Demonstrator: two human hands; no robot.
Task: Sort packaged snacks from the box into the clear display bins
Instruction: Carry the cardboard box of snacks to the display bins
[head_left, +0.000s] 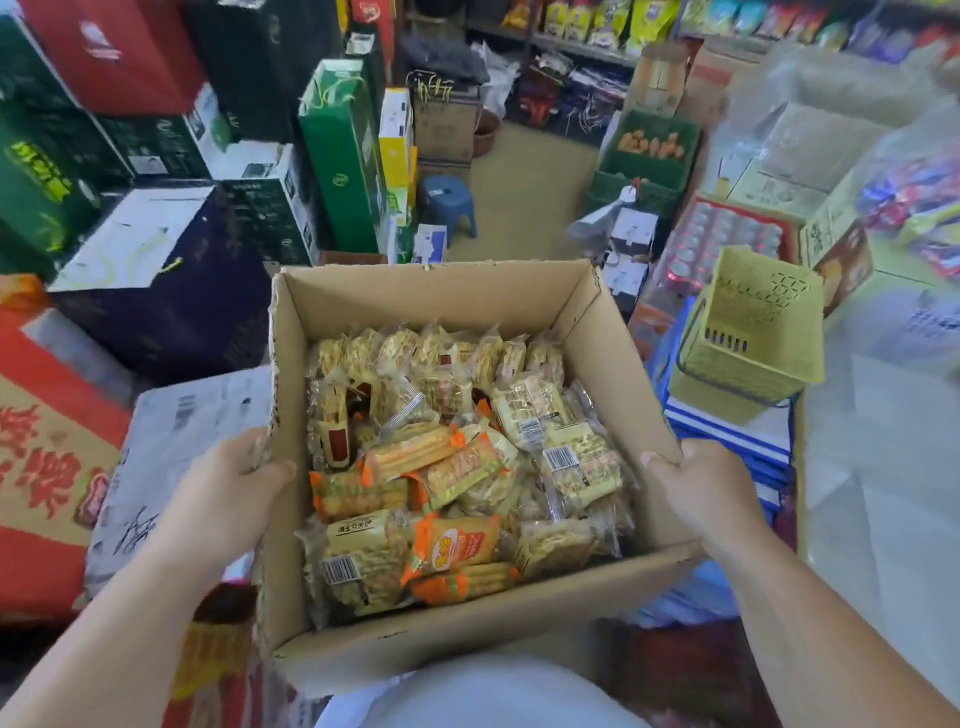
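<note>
My left hand (228, 488) grips the left wall of the cardboard box (613, 332), thumb hooked over the rim. My right hand (696, 493) grips the right wall the same way. The box is open at the top and sits between both hands, directly in front of my body. Packaged snacks (457, 467) in pale yellow and orange wrappers lie heaped inside. A yellow basket (753, 332) stands near the box's right side. A blue stool (447, 200) stands on the floor beyond.

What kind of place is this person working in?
Probably a small grocery shop or its stockroom: shelves of bagged snacks line the back, stacked cartons crowd the left, and an open cardboard box holds packaged snacks.
</note>
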